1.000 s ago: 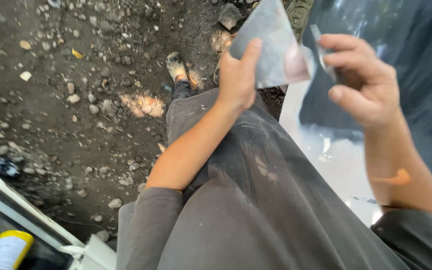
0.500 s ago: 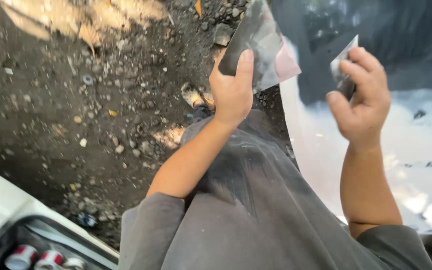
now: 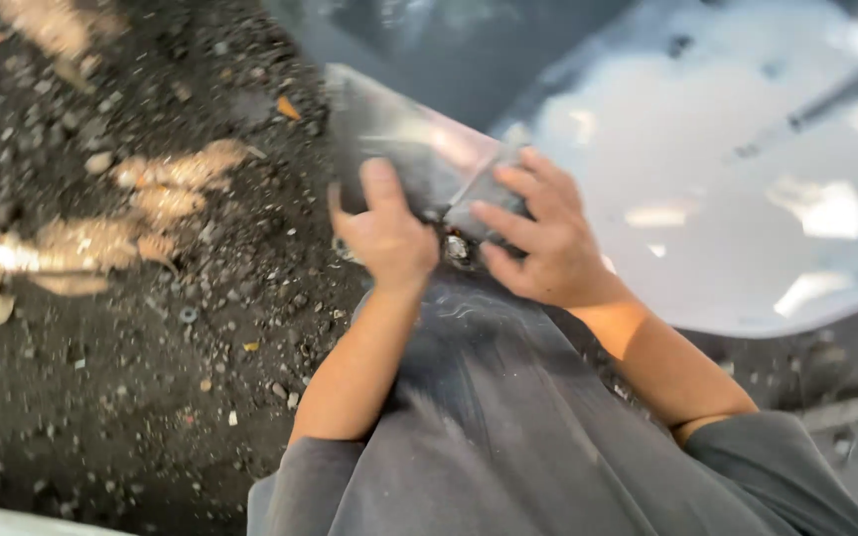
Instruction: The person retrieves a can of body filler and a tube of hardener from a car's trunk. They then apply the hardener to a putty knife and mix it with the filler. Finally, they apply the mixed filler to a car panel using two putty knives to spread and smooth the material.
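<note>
My left hand (image 3: 387,236) grips the near edge of a clear plastic bag or sheet (image 3: 399,139), thumb on top. My right hand (image 3: 540,238) is closed on a small flat grey piece (image 3: 479,203) that it presses against the same sheet. The two hands are close together above my knee, which is covered in grey cloth (image 3: 489,397). Motion blur hides the finer detail of what the fingers pinch.
Dark gravel ground (image 3: 121,328) with small stones and sunlit patches lies to the left. A large glossy white curved panel (image 3: 737,199) fills the upper right, with a dark surface (image 3: 449,40) behind it. A pale edge shows at the bottom left corner.
Both hands have come down and together; the right hand, held apart before, now meets the plastic sheet beside the left. The view has swung, losing the white box at lower left.
</note>
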